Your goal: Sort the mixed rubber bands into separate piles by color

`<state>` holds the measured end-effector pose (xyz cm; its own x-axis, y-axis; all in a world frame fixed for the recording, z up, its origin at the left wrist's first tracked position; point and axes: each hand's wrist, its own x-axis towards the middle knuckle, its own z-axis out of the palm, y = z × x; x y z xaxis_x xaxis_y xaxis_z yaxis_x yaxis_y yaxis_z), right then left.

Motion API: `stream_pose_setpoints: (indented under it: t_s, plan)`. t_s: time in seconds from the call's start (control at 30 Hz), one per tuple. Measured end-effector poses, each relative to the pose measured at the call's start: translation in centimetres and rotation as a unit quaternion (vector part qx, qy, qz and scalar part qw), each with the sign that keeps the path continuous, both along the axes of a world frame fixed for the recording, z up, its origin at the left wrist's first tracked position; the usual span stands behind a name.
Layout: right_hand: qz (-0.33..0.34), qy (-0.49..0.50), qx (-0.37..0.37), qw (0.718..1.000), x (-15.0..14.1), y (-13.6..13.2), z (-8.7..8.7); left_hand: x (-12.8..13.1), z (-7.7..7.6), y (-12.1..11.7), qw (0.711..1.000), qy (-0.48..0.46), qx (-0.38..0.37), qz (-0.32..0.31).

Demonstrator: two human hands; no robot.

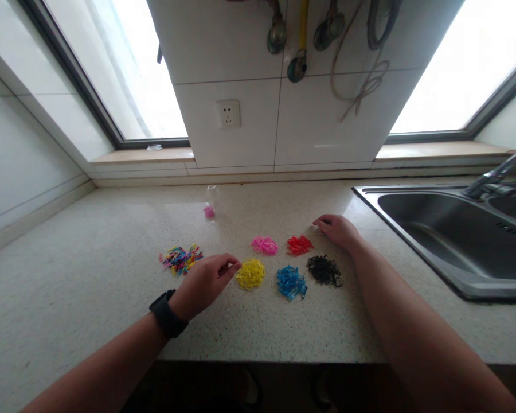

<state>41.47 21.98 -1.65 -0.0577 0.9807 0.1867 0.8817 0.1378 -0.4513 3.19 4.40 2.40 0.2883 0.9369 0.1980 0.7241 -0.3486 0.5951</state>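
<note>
My left hand [208, 281], with a black watch on its wrist, has its fingertips pinched together at the left edge of a yellow pile of small elastic bands [250, 273]. Whatever it may pinch is too small to make out. To its left lies a mixed-colour pile of bands [183, 259], partly behind the hand. My right hand [337, 230] rests on the counter beyond the black pile [324, 271], fingers closed, their contents hidden. Near it are a red pile [300, 245] and a blue pile [291, 282]. A pink pile [265, 245] sits behind the yellow one.
A clear container [212, 197] and a pink piece [208, 211] beside it are towards the back of the speckled counter [90, 321]. A steel sink [430, 229] with a faucet [494, 178] is on the right. Pipe valves hang on the tiled wall [236, 63].
</note>
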Motion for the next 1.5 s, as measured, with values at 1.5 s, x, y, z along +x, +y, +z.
stream_pose_setpoints:
  t_s: [1.5]
  plan:
    - [0.013, 0.000, -0.002, 1.000, 0.4, 0.3, -0.4, -1.3, -1.1, 0.1, 0.978, 0.162, 0.089, -0.091]
